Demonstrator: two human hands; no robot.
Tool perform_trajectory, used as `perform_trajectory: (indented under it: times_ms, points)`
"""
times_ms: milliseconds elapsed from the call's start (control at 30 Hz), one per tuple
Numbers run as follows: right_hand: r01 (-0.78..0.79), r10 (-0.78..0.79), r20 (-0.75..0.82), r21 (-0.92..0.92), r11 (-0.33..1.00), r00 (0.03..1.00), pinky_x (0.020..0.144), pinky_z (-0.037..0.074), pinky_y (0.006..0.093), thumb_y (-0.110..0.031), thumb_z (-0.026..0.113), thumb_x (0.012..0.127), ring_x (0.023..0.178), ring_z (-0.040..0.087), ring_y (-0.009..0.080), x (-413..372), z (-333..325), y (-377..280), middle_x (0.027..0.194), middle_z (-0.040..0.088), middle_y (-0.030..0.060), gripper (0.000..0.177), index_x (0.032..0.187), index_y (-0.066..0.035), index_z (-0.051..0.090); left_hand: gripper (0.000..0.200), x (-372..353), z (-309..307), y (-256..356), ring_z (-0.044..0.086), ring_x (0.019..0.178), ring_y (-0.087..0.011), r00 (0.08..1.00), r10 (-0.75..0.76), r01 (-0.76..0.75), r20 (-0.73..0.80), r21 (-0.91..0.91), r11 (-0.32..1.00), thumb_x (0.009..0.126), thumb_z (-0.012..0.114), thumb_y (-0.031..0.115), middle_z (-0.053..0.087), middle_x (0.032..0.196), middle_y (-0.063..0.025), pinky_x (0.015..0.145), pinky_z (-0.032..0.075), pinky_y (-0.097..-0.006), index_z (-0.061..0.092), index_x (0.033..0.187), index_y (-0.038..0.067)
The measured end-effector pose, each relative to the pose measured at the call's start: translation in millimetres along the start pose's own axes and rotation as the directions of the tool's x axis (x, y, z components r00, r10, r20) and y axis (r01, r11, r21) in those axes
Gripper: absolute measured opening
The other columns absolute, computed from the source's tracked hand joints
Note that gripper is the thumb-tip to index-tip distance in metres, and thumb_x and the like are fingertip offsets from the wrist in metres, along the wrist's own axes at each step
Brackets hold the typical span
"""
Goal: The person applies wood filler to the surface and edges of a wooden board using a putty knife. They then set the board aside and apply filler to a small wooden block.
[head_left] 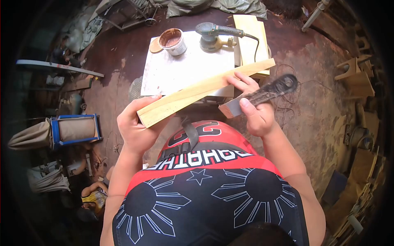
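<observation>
A long, pale wooden piece [205, 89] lies slanted across the front of my body, its near end low at the left. My left hand [137, 123] is wrapped around that near end. In my right hand [256, 110] is a putty knife [262, 95] with a dark handle and a flat blade, its edge smeared reddish brown. The fingers of the right hand also reach up to the underside of the wood. Beyond the wood, an open tub of brown filler [173, 42] stands on the white tabletop [193, 67].
A corded sander [213, 37] rests at the table's right, beside pale boards [250, 37]. A round lid [155, 45] lies by the tub. A blue-framed bag [76, 128] stands at left, with another person [95, 197] lower down. Wood pieces [355, 76] lie at right.
</observation>
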State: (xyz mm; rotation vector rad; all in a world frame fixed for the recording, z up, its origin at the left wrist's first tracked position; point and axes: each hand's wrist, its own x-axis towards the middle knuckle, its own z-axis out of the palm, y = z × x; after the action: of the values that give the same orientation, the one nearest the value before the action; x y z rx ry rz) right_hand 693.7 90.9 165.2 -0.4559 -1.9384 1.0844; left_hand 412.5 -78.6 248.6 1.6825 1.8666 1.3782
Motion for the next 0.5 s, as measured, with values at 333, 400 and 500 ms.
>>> perform_trajectory:
  times_ms: [333, 400, 500]
  points:
    - [0.037, -0.002, 0.105, -0.334, 0.942, 0.994, 0.125, 0.028, 0.0535, -0.021, 0.069, 0.092, 0.141, 0.052, 0.0408, -0.1, -6.2, -9.8, 0.122, 0.073, 0.0125, 0.058, 0.148, -0.007, 0.064, 0.048, -4.6, 8.3, 6.2, 0.076, 0.107, -0.0215, 0.999, -0.035, 0.035, -0.026, 0.003, 0.999, 0.077, 0.094, -0.005, 0.078, 0.116, -0.0178, 0.097, 0.06, -0.0353, 0.069, 0.118, -0.004]
    - [0.054, -0.018, 0.121, -0.308, 0.95, 0.992, 0.125, 0.027, 0.0562, -0.02, 0.068, 0.092, 0.141, 0.053, 0.0402, 1.3, -1.5, -11.0, 0.126, 0.069, 0.0121, 0.056, 0.146, -0.006, 0.065, 0.048, -5.6, 9.2, 10.6, 0.075, 0.109, -0.0216, 0.998, -0.064, 0.063, -0.019, -0.015, 0.998, 0.077, 0.094, -0.005, 0.078, 0.117, -0.0176, 0.099, 0.059, -0.0356, 0.069, 0.118, -0.004]
    - [0.059, -0.01, 0.144, -0.337, 0.94, 0.99, 0.125, 0.027, 0.0568, -0.019, 0.066, 0.093, 0.142, 0.054, 0.0403, 5.1, -5.1, -11.4, 0.106, 0.071, 0.008, 0.054, 0.145, -0.003, 0.065, 0.048, -7.8, 7.1, 4.7, 0.075, 0.109, -0.0215, 0.998, -0.052, 0.053, -0.024, 0.008, 0.999, 0.077, 0.094, -0.004, 0.078, 0.117, -0.0172, 0.099, 0.059, -0.0355, 0.069, 0.117, -0.004]
